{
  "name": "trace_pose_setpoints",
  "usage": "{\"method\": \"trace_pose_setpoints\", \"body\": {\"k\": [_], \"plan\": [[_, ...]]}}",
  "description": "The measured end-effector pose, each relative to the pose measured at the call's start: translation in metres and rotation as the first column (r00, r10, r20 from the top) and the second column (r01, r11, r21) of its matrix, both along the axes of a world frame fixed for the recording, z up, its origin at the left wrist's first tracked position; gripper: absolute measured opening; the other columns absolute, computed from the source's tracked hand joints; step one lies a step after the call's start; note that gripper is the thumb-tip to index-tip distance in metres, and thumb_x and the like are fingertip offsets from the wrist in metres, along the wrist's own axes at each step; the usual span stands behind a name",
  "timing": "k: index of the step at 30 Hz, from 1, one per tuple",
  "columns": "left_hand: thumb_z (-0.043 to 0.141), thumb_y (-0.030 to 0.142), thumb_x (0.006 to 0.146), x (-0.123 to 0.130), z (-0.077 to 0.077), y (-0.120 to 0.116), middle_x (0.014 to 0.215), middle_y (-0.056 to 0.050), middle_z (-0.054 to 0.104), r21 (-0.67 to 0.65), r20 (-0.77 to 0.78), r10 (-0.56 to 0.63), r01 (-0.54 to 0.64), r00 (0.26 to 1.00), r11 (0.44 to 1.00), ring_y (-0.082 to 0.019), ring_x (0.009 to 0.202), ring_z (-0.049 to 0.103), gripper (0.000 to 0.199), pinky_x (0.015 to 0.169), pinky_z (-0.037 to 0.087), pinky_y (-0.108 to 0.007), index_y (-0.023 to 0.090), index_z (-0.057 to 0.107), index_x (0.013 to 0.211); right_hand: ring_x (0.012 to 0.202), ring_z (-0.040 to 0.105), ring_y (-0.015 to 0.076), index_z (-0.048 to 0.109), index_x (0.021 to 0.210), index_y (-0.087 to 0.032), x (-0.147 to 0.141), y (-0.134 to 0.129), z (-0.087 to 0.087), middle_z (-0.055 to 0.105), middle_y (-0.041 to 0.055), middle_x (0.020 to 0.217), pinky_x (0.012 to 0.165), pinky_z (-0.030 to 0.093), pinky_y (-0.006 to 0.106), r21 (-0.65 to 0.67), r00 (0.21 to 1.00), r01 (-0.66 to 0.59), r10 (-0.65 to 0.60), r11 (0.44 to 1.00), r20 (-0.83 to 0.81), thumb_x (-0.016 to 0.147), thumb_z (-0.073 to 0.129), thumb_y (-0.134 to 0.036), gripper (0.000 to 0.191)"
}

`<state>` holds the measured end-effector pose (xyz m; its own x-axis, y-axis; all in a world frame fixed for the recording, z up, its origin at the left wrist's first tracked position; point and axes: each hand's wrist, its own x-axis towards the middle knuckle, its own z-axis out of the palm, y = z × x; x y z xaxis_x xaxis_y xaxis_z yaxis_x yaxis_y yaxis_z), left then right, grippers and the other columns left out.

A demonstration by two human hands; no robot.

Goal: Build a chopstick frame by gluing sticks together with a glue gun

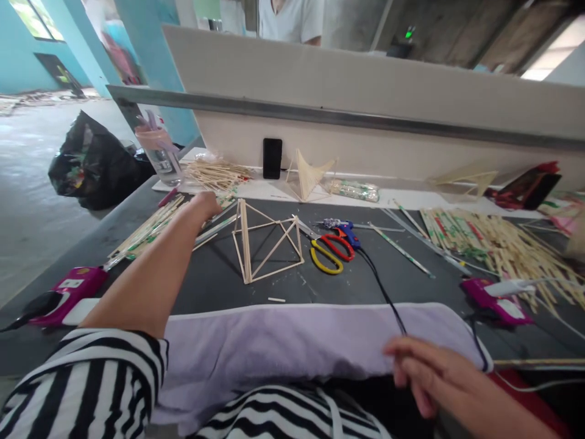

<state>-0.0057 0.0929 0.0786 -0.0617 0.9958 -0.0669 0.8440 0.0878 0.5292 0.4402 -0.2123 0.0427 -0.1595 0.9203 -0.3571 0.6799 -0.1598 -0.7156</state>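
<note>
The left hand [206, 205] by far-left sticks [158, 227], its grip impossible to tell, and the near-right right hand [427, 369], fingers loosely apart, flank the stick frame [245, 244] mid-tabletop [217, 289], which could tip if the left forearm [150, 268] swung right.

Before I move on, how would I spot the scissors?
On the grey table, look beyond the lilac cloth to the stick frame. The scissors lie right of it, beside the blue glue gun; only they have one red and one yellow handle.
</note>
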Motion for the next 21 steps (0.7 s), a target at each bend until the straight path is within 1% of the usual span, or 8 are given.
{"method": "trace_pose_setpoints", "body": {"k": [3,5,6,8,10,13,18,21], "plan": [[0.049,0.030,0.090,-0.010,0.021,-0.027,0.064,0.001,0.058,0.070,0.189,-0.030,0.017,0.982,0.997,-0.008,0.053,0.056,0.027,0.058,0.049,-0.021,0.006,0.060,0.088,0.052,0.057,0.0108,0.059,0.106,-0.020,-0.044,0.052,0.027,0.063,0.0015,0.076,0.051,0.047,0.024,0.080,0.984,0.029,-0.014,0.996,-0.177,0.089,0.047,-0.042,0.030],[0.047,0.031,0.091,-0.006,0.029,-0.051,0.065,0.005,0.056,0.143,0.343,-0.086,0.039,0.935,0.989,-0.003,0.049,0.051,0.022,0.050,0.045,-0.015,0.012,0.055,0.098,0.051,0.056,0.0097,0.059,0.102,-0.019,-0.077,0.077,0.032,0.062,0.0009,0.075,0.052,0.046,0.023,0.128,0.958,0.051,-0.013,0.990,-0.286,0.089,0.047,-0.039,0.026],[0.055,0.030,0.086,0.000,0.031,-0.064,0.069,0.005,0.058,0.192,0.564,-0.169,0.071,0.808,0.979,-0.003,0.048,0.051,0.021,0.046,0.043,-0.013,0.014,0.054,0.099,0.050,0.057,0.0091,0.059,0.101,-0.019,-0.093,0.086,0.032,0.062,0.0005,0.075,0.052,0.046,0.022,0.135,0.946,0.040,0.006,0.990,-0.326,0.089,0.048,-0.036,0.024],[0.066,0.028,0.079,0.021,0.031,-0.092,0.071,0.004,0.061,0.208,0.771,-0.262,0.158,0.580,0.965,-0.005,0.047,0.053,0.022,0.042,0.045,-0.014,0.016,0.054,0.094,0.049,0.057,0.0076,0.060,0.100,-0.019,-0.123,0.098,0.026,0.062,-0.0002,0.076,0.050,0.045,0.020,0.128,0.904,-0.031,0.082,0.991,-0.420,0.089,0.047,-0.032,0.021],[0.070,0.027,0.076,0.046,0.025,-0.119,0.069,0.003,0.063,0.180,0.824,-0.286,0.252,0.488,0.951,-0.008,0.046,0.057,0.023,0.040,0.048,-0.018,0.017,0.053,0.088,0.048,0.056,0.0058,0.059,0.105,-0.020,-0.150,0.106,0.019,0.062,0.0007,0.084,0.048,0.044,0.019,0.104,0.838,-0.097,0.138,0.990,-0.527,0.089,0.047,-0.032,0.023],[0.067,0.026,0.079,0.077,0.010,-0.148,0.064,0.003,0.061,0.113,0.821,-0.299,0.376,0.486,0.920,-0.011,0.049,0.061,0.017,0.046,0.053,-0.022,0.017,0.054,0.086,0.047,0.053,0.0052,0.057,0.112,-0.021,-0.176,0.116,0.009,0.059,-0.0001,0.085,0.046,0.043,0.018,0.104,0.724,-0.234,0.245,0.967,-0.645,0.088,0.050,-0.032,0.027],[0.063,0.023,0.082,0.088,-0.017,-0.155,0.071,0.001,0.063,0.122,0.848,-0.278,0.344,0.452,0.931,-0.010,0.054,0.060,0.009,0.050,0.052,-0.021,0.018,0.057,0.086,0.050,0.046,0.0064,0.063,0.081,-0.016,-0.182,0.138,-0.013,0.053,-0.0028,0.065,0.049,0.037,0.018,0.172,0.751,-0.225,0.283,0.959,-0.596,0.087,0.052,-0.029,0.019],[0.061,0.021,0.084,0.085,-0.031,-0.151,0.072,-0.002,0.064,0.139,0.824,-0.305,0.352,0.477,0.926,-0.011,0.058,0.061,0.007,0.054,0.053,-0.021,0.017,0.064,0.088,0.060,0.047,0.0086,0.063,0.077,-0.015,-0.180,0.146,-0.029,0.055,-0.0012,0.068,0.058,0.039,0.020,0.255,0.725,-0.195,0.314,0.947,-0.613,0.087,0.053,-0.034,0.024]]}}
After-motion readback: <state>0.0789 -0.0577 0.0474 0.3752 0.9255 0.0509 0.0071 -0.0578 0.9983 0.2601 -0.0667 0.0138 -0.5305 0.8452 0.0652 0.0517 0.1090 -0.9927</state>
